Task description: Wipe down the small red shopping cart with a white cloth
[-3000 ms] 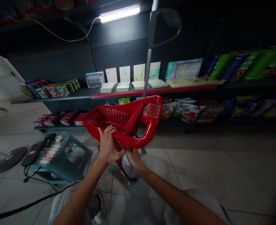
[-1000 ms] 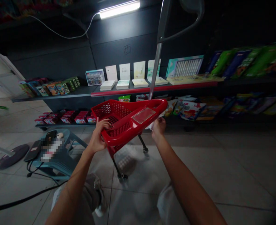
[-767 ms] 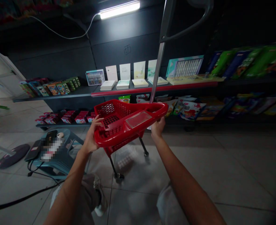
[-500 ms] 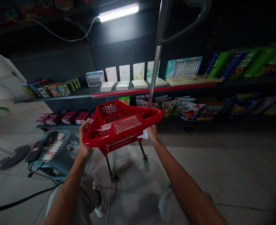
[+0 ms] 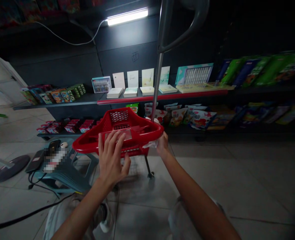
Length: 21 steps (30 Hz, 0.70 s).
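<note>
A red plastic shopping basket (image 5: pixel 91 141) on thin black legs with small wheels stands on the tiled floor in front of me, and a metal pole with a grey handle (image 5: pixel 162 40) rises from its far side. My left hand (image 5: pixel 112 159) hovers over the basket's near rim, fingers spread and holding nothing. My right hand (image 5: pixel 162 145) is closed on a white cloth (image 5: pixel 150 144), pressed against the basket's right rim.
A blue-grey plastic stool (image 5: pixel 64 170) with small items stands at the left, above black cables (image 5: pixel 24 218) on the floor. Dark shelves (image 5: pixel 162 96) with cards, boxes and snack bags run along the back wall. A round fan base (image 5: pixel 11 166) lies far left.
The basket has turned and come level from a tilt. My left hand has let go of its rim and now hovers open. My right hand moved from under the basket to its right rim.
</note>
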### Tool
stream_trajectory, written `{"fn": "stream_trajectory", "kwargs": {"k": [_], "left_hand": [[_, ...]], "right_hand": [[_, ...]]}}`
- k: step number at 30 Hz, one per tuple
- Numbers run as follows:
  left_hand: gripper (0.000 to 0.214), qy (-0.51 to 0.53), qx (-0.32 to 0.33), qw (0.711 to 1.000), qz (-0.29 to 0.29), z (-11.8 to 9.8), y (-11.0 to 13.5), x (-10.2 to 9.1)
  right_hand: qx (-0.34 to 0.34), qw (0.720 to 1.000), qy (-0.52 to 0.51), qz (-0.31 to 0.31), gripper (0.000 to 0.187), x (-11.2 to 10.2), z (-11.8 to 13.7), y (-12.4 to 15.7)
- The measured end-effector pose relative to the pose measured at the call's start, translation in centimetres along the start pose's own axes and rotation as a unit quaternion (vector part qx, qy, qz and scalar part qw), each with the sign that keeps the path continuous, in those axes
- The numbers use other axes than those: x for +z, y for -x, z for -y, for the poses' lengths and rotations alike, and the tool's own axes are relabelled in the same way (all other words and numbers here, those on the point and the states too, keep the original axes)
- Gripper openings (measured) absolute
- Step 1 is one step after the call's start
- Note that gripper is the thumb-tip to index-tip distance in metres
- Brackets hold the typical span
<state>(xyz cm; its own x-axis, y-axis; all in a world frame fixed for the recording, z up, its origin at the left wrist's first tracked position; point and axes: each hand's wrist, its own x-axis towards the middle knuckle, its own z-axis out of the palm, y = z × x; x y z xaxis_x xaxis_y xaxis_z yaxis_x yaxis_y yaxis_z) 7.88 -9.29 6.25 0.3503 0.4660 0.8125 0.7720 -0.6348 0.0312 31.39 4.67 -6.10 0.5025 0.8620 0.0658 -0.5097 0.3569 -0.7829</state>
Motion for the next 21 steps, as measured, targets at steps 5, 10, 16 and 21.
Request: {"fn": "stream_trajectory", "kwargs": {"k": [5, 10, 16, 21], "left_hand": [[0.053, -0.016, -0.028, 0.999, -0.019, 1.6, -0.7, 1.0], [0.04, 0.018, -0.038, 0.996, -0.072, 3.6, 0.0, 1.7], [0.033, 0.033, -0.049, 0.993, -0.104, 5.7, -0.3, 1.8], [0.031, 0.034, -0.076, 0.987, -0.139, 7.2, -0.3, 2.7]], "right_hand": [[-0.166, 0.986, -0.025, 0.006, 0.037, 2.1, 3.0, 0.5], [-0.217, 0.969, 0.079, 0.09, 0.04, 2.7, 4.3, 2.0], [-0.137, 0.976, 0.125, 0.113, 0.047, 3.2, 2.4, 2.2], [-0.137, 0.97, 0.149, 0.135, 0.042, 4.4, 3.0, 2.7]]}}
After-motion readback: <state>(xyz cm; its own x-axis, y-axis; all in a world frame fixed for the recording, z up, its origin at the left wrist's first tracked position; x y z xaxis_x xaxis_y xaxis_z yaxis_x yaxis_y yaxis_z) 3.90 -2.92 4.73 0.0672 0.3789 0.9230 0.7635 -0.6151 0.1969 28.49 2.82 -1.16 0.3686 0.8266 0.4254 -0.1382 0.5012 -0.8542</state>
